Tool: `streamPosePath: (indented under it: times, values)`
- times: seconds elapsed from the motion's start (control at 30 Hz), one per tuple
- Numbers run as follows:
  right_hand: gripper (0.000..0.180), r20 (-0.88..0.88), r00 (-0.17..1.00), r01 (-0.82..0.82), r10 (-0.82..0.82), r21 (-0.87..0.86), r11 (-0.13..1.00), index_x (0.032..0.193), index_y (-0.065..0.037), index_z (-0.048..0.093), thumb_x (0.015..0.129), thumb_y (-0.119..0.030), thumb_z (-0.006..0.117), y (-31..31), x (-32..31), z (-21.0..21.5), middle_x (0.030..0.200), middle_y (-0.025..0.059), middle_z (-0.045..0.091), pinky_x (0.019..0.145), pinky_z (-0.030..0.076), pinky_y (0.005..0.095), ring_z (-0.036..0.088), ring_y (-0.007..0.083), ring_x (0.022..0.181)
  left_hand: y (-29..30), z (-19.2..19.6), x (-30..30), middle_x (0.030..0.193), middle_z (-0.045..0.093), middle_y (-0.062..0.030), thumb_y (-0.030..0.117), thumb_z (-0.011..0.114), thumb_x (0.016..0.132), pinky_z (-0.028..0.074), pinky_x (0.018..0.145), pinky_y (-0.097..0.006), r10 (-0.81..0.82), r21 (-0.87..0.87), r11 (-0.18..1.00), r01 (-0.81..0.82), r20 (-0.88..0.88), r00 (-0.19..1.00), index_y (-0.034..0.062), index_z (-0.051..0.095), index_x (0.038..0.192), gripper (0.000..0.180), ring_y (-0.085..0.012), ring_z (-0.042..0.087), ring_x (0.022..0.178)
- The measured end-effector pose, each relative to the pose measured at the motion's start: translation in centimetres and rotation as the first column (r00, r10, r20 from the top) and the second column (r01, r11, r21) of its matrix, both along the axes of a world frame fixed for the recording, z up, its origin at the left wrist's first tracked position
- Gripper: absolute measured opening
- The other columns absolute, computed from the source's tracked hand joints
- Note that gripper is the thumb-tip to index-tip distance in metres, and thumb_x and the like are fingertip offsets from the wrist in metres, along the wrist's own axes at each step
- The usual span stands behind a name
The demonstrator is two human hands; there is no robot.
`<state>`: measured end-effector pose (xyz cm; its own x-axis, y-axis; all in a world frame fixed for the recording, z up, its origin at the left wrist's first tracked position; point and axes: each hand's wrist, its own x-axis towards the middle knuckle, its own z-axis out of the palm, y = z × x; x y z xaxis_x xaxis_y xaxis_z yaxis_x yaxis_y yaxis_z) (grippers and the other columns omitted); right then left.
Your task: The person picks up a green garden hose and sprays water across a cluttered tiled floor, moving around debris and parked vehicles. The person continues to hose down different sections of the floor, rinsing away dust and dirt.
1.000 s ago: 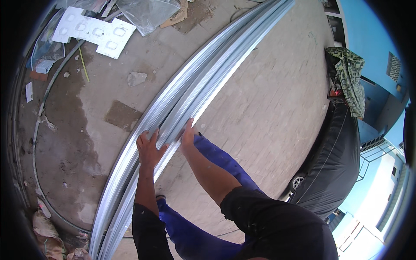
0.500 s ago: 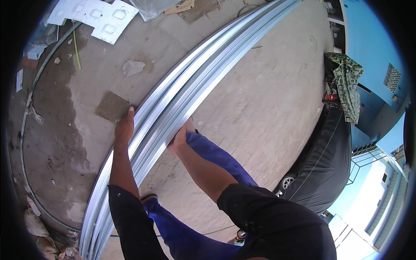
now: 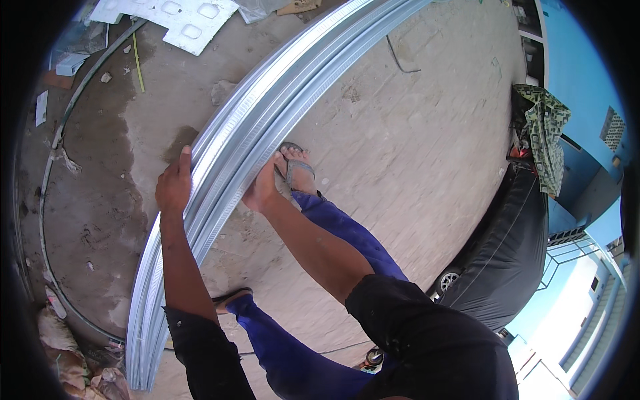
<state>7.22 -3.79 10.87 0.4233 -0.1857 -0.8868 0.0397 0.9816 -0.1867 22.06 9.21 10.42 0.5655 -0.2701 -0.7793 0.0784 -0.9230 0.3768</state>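
Hose (image 3: pixel 44 207) curves along left edge of ground (image 3: pixel 400 147). Left hand (image 3: pixel 173 187) grips channels (image 3: pixel 243 133) by their left edge. Channels run between both hands, lower left to top. Right hand (image 3: pixel 263 191) grasps their right edge, fingers partly hidden. Covered car (image 3: pixel 500 247) by ground's right edge.

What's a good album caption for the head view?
Left hand and right hand hold long metal channels from opposite sides.

No legible text, label, brand mark, number or sign anywhere in head view; no lettering readable on any surface.
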Motion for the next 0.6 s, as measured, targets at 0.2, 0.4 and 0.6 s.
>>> streamPosePath:
  times: [0.2, 0.4, 0.6]
  values:
    - [0.086, -0.232, 0.914, 0.293, -0.332, -0.188, 0.938, 0.147, -0.010, 0.043, 0.093, -0.077, 0.033, 0.1, 4.5, -7.2, 0.148, 0.0091, 0.047, 0.112, 0.037, 0.0406, 0.046, 0.0270, 0.133, 0.3, -4.5, 1.2, 0.153, 0.039, -0.0167, 0.059, 0.034, 0.101, 0.023, 0.117, -0.055, -0.061, -0.131, 0.987, 0.089, 0.201, 0.978, 0.0134, 0.042, 0.149, 0.066, -0.0367, 0.031, 0.145]
    - [0.082, -0.212, 0.960, 0.160, -0.185, -0.130, 0.979, 0.146, -0.013, 0.042, 0.092, -0.075, 0.040, -1.3, 2.2, -1.6, 0.142, 0.0076, 0.050, 0.105, 0.044, 0.0394, 0.049, 0.0258, 0.130, 1.3, -1.7, -4.8, 0.154, 0.038, -0.0116, 0.055, 0.044, 0.100, 0.017, 0.116, -0.065, -0.110, -0.020, 0.990, 0.143, 0.538, 0.836, 0.0138, 0.042, 0.147, 0.063, -0.0339, 0.029, 0.146]
    - [0.102, -0.207, 0.978, -0.012, -0.035, -0.223, 0.975, 0.156, -0.014, 0.024, 0.083, -0.080, 0.052, 1.2, 2.4, -0.9, 0.160, 0.0096, 0.025, 0.114, 0.034, 0.0443, 0.035, 0.0280, 0.141, 9.1, 1.9, -13.5, 0.145, 0.043, -0.0153, 0.039, 0.062, 0.095, 0.020, 0.114, -0.064, 0.140, -0.117, 0.990, -0.084, 0.645, 0.751, 0.0083, 0.046, 0.140, 0.057, -0.0360, 0.032, 0.141]
